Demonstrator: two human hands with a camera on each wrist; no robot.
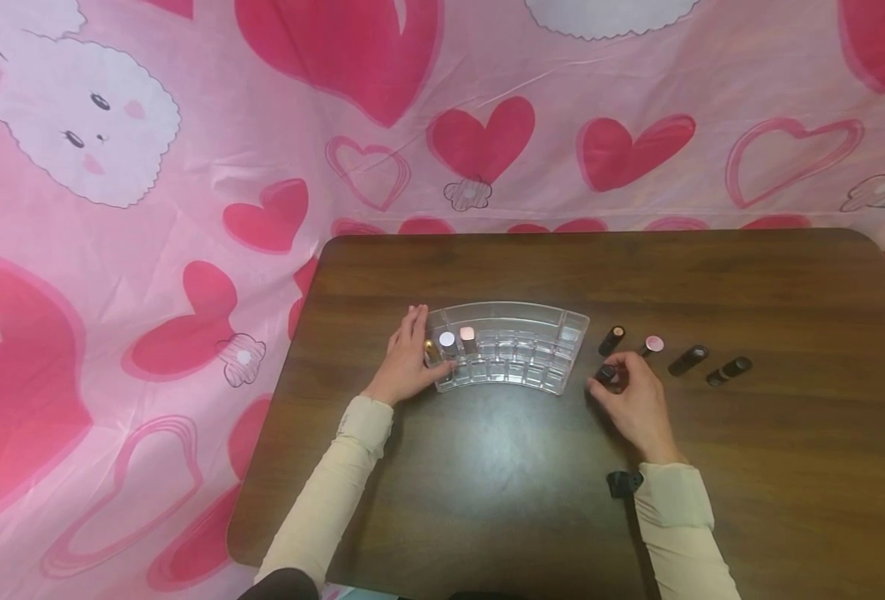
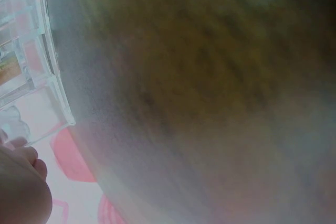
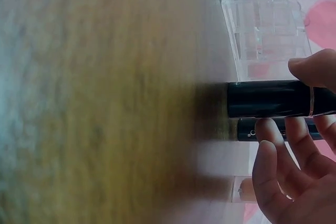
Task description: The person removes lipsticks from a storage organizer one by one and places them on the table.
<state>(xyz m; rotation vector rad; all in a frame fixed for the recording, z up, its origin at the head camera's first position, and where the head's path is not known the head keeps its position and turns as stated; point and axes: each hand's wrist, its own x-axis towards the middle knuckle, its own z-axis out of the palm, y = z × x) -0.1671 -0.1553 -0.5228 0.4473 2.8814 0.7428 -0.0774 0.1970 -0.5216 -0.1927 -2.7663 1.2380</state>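
A clear curved organizer with rows of small compartments stands mid-table. In its left end are a gold-topped tube, a white-topped lipstick and a peach-topped lipstick. My left hand rests against that end, fingers extended along the side and thumb across the front. To the right of the organizer, my right hand pinches a black lipstick tube between thumb and fingers. The tube is upright, with a thin metallic band. Whether its base touches the table I cannot tell.
Close to my right hand stand a black tube with a gold top and a pink-topped lipstick. Farther right are two more black tubes, one nearer and one beyond. Pink heart-patterned cloth hangs behind the wooden table.
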